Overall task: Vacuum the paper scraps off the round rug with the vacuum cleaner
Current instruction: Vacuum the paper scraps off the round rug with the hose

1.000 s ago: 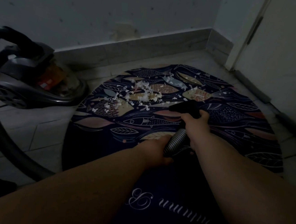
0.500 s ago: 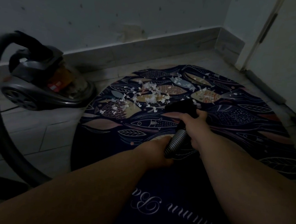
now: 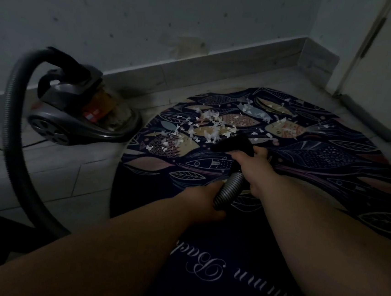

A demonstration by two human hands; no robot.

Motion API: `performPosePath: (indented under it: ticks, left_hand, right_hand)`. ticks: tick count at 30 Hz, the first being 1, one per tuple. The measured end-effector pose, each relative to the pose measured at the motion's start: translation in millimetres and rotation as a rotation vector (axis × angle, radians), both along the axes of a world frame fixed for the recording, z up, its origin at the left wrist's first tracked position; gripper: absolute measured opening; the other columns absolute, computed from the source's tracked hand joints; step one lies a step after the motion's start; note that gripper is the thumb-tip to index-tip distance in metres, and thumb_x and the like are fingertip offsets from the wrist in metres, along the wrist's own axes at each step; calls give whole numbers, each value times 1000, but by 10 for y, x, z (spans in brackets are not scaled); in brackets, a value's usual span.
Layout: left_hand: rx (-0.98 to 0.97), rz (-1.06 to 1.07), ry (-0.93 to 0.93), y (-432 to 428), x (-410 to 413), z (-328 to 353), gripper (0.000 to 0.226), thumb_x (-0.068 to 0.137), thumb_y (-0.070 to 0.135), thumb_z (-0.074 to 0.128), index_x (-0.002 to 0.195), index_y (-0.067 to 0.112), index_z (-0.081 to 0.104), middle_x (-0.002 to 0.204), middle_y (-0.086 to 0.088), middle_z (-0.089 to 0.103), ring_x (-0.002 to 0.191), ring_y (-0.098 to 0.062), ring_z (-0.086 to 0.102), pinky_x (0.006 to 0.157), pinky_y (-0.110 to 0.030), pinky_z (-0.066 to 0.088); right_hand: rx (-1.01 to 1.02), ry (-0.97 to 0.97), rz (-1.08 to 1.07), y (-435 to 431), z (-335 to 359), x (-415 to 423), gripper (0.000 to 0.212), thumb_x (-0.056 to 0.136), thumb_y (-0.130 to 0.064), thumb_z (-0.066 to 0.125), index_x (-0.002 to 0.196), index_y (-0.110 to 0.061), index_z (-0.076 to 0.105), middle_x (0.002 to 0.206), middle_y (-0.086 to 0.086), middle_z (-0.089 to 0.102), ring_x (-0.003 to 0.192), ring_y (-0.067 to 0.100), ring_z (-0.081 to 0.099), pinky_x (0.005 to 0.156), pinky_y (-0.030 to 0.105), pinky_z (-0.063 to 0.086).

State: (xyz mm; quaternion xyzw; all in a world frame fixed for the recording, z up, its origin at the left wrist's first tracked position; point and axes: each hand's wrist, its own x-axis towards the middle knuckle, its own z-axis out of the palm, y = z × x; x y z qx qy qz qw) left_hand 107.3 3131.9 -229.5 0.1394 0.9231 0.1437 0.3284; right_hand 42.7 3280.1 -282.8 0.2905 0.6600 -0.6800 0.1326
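The round rug [image 3: 331,165] spreads beneath and ahead of both hands. The vacuum cleaner [image 3: 73,112] sits on the tiles well to the left of the left hand, just off the rug's edge. Its ribbed hose [image 3: 10,130] arcs up from the body, drops out of sight, and shows again between the hands. The left hand [image 3: 205,201] is wrapped round the hose nearest the person. Just ahead of it, the right hand [image 3: 252,167] grips where the hose meets the dark nozzle [image 3: 234,144]. The paper scraps [image 3: 212,128] lie just beyond the nozzle's tip and to its left, with stragglers farther right.

Pressed flat, the nozzle could suck up and bunch the rug. A quick sweep might scatter the scraps onto the tiles, and tugging the hose could drag the canister over them.

The canister's clear dust cup [image 3: 111,113] seems to hold pale fluff, but it is too dim to be sure.
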Motion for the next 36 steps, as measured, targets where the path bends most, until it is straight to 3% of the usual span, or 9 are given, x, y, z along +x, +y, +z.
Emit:
performPosePath:
  ticks: [4,10,16,19,24,28,32,36]
  left_hand:
    - [7,-18,-12,77,13,14,79,89,36,60,149,31,9,137,-7,49,121,-26,50,105,-37,37]
    - [33,-67,-9,281,-16,26,77,90,33,58,150,30,8,141,-6,46,122,-24,49,91,-24,38]
    - [76,-152,52,571,-1,32,75,92,32,56,150,26,8,150,-3,34,133,-20,36,94,-16,25]
    - [68,-169,32,720,-30,-47,76,91,33,58,150,28,11,147,-5,39,129,-22,42,97,-22,34]
    - [86,-215,41,975,-105,-195,75,88,34,61,148,28,16,143,-7,43,126,-23,46,101,-28,38]
    - [95,-252,58,1186,-160,-244,74,88,33,61,148,26,18,141,-8,44,125,-25,46,102,-30,40]
    - [107,-289,43,1387,-217,-258,72,89,30,61,148,26,19,138,-8,47,122,-23,49,95,-25,39]
    - [116,-301,41,1548,-230,-284,71,90,33,59,148,26,19,135,-8,51,119,-23,51,85,-19,35]
  right_hand:
    - [7,-2,-5,93,-12,22,73,90,-29,64,148,-33,19,130,8,45,101,29,55,92,49,52]
    - [27,-24,-70,312,51,93,69,88,-32,64,144,-37,23,122,10,50,96,33,58,88,49,54]
    - [25,-26,-126,609,56,177,67,86,-34,65,141,-38,25,122,12,52,96,34,59,84,50,56]
    - [34,-1,-159,801,37,222,64,90,-31,62,142,-35,25,120,11,51,93,31,58,82,45,55]
    - [27,-10,-251,1090,14,252,66,88,-29,64,141,-40,25,119,12,51,96,34,58,86,54,54]
    - [59,-4,-295,1322,9,300,65,92,-28,61,144,-35,23,104,7,50,89,29,57,69,40,54]
    - [71,-18,-347,1519,-9,311,65,90,-30,61,143,-36,23,115,11,51,92,32,57,84,50,55]
    - [80,0,-398,1672,-36,328,64,91,-28,62,143,-33,26,118,12,52,90,30,57,79,45,55]
